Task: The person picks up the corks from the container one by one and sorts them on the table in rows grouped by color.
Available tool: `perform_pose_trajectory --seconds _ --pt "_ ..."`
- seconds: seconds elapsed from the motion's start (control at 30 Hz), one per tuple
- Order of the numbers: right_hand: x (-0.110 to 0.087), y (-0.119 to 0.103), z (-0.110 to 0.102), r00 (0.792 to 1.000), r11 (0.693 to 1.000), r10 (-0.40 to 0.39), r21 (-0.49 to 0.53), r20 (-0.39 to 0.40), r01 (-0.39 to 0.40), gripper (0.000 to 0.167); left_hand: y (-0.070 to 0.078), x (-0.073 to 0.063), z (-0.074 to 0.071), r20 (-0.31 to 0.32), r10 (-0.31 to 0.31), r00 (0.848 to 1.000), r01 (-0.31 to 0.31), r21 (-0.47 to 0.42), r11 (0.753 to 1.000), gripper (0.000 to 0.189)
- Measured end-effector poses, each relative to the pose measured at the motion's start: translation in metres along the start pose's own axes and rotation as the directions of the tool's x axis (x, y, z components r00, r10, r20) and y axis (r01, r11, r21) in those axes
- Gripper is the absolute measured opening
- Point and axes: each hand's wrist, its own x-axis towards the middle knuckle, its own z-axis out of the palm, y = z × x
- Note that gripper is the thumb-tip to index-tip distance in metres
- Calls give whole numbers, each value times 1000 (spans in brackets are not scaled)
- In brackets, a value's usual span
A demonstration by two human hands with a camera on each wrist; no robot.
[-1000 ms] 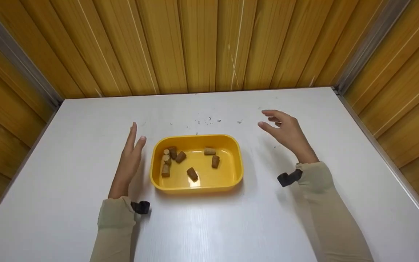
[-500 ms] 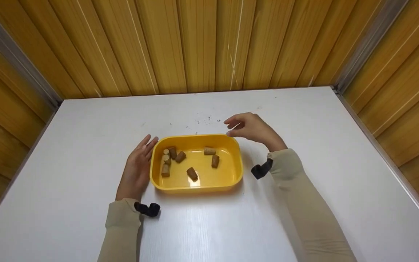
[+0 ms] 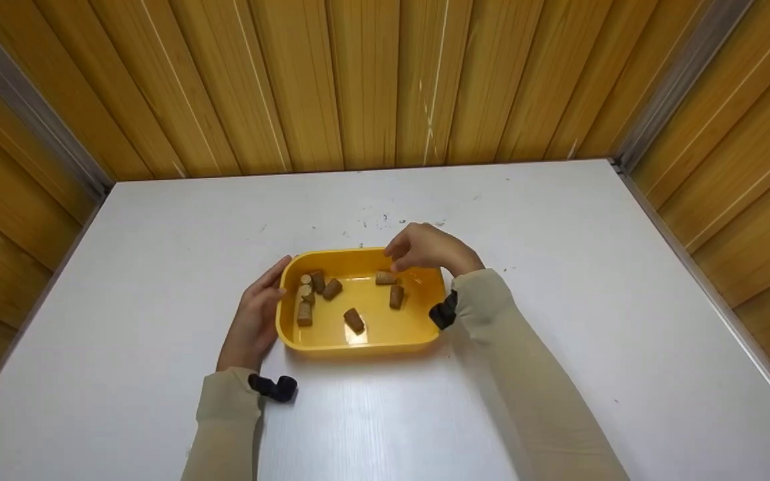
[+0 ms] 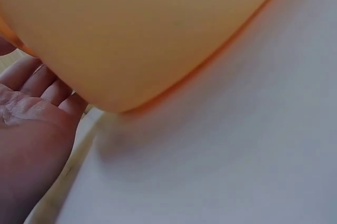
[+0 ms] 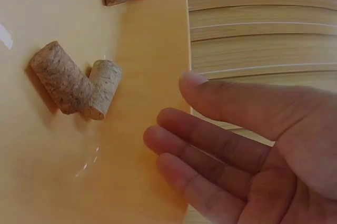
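A yellow plastic tub with several corks in it sits on the table. My left hand holds its left wall, thumb at the rim and fingers along the outside; in the left wrist view the tub's wall hides the fingertips. Over the back right part of the tub reaches my right hand, fingers loosely bent and holding nothing. Just below its fingertips lies a light cork, with a brown cork beside it. The right wrist view shows the light cork against the brown cork, apart from the fingers.
Another brown cork lies near the tub's front middle. Several more corks, such as a light one, cluster along the left wall. The white table meets a wood-panelled wall at the back, and side walls flank it.
My right hand has come leftward from beside the tub to over its back right part. My left hand has moved right onto the tub's left wall. The corks stay put.
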Motion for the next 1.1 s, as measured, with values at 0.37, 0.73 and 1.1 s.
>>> perform_pose_trajectory --seconds 0.37,0.73,1.1 --pt "10 -12 15 998 996 61 -74 27 -59 36 -2 0 -3 -5 24 1000 -24 20 1000 60" --pt "16 -14 26 998 994 49 -101 29 -46 30 -2 1 -2 -4 17 1000 -16 40 999 61" --pt "18 -10 34 999 986 -34 -164 25 38 29 -2 0 -2 6 14 1000 -14 44 999 60"
